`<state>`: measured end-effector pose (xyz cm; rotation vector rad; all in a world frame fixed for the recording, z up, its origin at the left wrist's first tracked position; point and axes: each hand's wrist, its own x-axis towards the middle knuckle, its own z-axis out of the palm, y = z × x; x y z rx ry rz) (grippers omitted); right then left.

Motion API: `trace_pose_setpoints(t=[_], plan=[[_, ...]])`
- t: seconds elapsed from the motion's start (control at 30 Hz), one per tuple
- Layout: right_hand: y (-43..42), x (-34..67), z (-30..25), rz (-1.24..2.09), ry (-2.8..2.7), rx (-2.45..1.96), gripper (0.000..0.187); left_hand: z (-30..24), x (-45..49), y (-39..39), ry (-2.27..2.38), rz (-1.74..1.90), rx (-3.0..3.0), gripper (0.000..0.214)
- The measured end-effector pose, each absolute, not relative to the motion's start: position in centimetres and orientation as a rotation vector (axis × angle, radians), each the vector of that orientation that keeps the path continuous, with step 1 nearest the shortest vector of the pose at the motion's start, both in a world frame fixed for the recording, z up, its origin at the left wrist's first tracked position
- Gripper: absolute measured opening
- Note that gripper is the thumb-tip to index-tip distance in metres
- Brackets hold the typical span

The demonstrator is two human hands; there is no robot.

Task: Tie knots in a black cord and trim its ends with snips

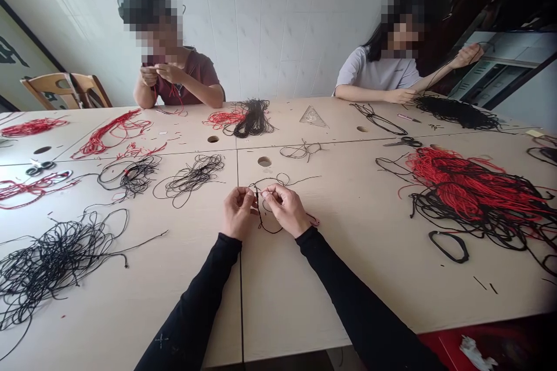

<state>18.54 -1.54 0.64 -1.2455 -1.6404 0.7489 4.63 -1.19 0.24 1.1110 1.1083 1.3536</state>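
Note:
Both of my hands meet over the middle of the pale table, close to the seam. My left hand [238, 208] pinches a black cord [260, 217] between thumb and fingers. From the other side my right hand [287, 207] has its fingertips closed on the same cord, a few centimetres away. A short dark, knotted-looking stretch of cord hangs between the hands, and a thin loop curves below it onto the table. Loose cord ends trail behind my fingers. A small pinkish thing [314, 221] shows partly from behind my right wrist.
Tangled black cords [56, 261] lie at left, with a smaller black bundle [195, 177] nearer. Red and black cords [461, 185] are heaped at right beside a black ring [449, 246]. Scissors [404, 142] and a clear triangle [313, 117] lie farther back. Two people sit across, handling cords.

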Motion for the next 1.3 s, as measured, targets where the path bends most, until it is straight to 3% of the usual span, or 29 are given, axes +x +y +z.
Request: trace_pose_setpoints(t=[0.67, 1.1, 1.3], plan=[[-1.49, 18.57, 0.77, 0.832, -1.527, -1.258, 0.022, 0.34, 5.03, -1.08, 0.922, 1.190, 0.792, 0.034], [-1.37, 18.38, 0.41, 1.139, -1.416, -1.112, 0.030, 0.27, 5.12, -1.34, 0.904, 1.168, 1.034, 0.039], [-1.30, 18.68, 0.50, 1.080, -1.376, -1.101, 0.030, 0.48, 5.31, -1.59, 0.910, 1.120, 1.102, 0.037]])
